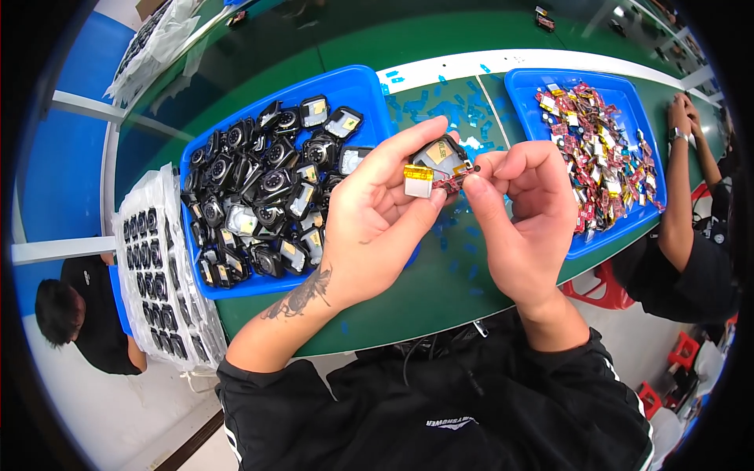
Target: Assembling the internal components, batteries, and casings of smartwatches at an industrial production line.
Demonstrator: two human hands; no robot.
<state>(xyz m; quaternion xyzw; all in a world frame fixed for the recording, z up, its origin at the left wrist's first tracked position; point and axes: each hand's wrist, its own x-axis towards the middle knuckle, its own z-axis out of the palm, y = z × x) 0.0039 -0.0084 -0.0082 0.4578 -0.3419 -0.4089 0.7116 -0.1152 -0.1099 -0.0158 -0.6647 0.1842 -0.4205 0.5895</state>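
My left hand [365, 231] is wrapped round a black smartwatch case [441, 152], held above the green table between the two trays. A small silver battery [419, 187] with yellow tape lies against its fingers and thumb. Joined to it is a small red circuit board [449, 186], which reaches toward my right hand [528, 220]. That hand is closed in a pinch at the end of the board, by a small dark part. Exactly what sits between its fingertips is partly hidden.
On the left a blue tray [369, 82] holds many black watch cases. Red boards with batteries fill another blue tray [514, 82] on the right. Small blue film pieces [452, 110] litter the table. White packing trays [169, 228] are stacked at left. Other people sit at both sides.
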